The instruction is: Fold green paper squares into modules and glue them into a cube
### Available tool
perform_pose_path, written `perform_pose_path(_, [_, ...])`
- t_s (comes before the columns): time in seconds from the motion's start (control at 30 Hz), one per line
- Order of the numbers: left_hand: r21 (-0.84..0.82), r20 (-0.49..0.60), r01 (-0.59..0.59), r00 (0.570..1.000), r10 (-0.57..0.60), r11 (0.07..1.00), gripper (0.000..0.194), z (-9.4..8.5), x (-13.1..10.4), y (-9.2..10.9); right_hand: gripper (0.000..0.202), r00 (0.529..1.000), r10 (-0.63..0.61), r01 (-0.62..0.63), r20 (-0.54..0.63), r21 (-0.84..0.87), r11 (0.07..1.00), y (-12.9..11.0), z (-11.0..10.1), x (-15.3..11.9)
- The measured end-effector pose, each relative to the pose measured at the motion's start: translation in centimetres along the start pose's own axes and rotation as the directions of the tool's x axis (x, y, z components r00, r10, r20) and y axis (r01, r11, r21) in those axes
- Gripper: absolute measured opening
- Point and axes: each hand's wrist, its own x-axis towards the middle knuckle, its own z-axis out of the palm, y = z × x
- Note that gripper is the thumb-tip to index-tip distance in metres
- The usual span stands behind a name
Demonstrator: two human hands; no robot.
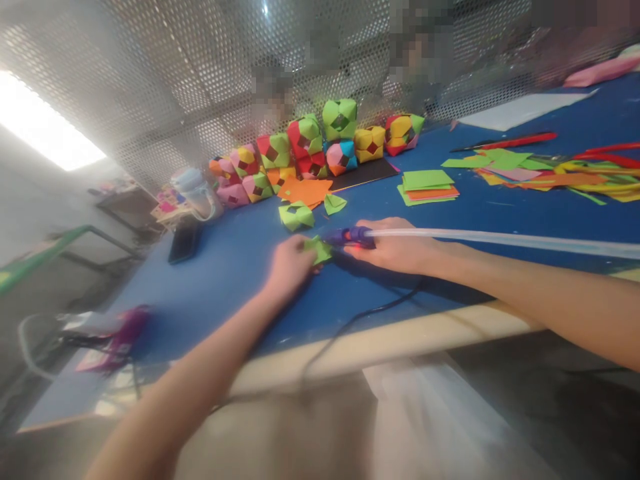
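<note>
My left hand grips a small green folded paper piece just above the blue table. My right hand is closed round a purple glue gun, whose tip points left and meets or nearly meets the green piece. A long clear glue stick runs out of the gun's back to the right, over my right forearm. Just beyond my hands lie a partly joined green paper shape and a small green folded piece.
Coloured paper cubes stand in rows at the back. Orange paper, stacked square sheets, paper strips and red-handled scissors lie rightward. A phone and bottle stay left. A black cord crosses the front edge.
</note>
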Motion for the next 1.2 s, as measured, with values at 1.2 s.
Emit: perform_pose_path(1.2, [-0.156,-0.091,0.036,0.995,-0.05,0.987,0.016,0.1,-0.7,1.7,0.034,0.993,0.021,0.004,-0.113,0.21,0.978,1.9,0.8,1.1])
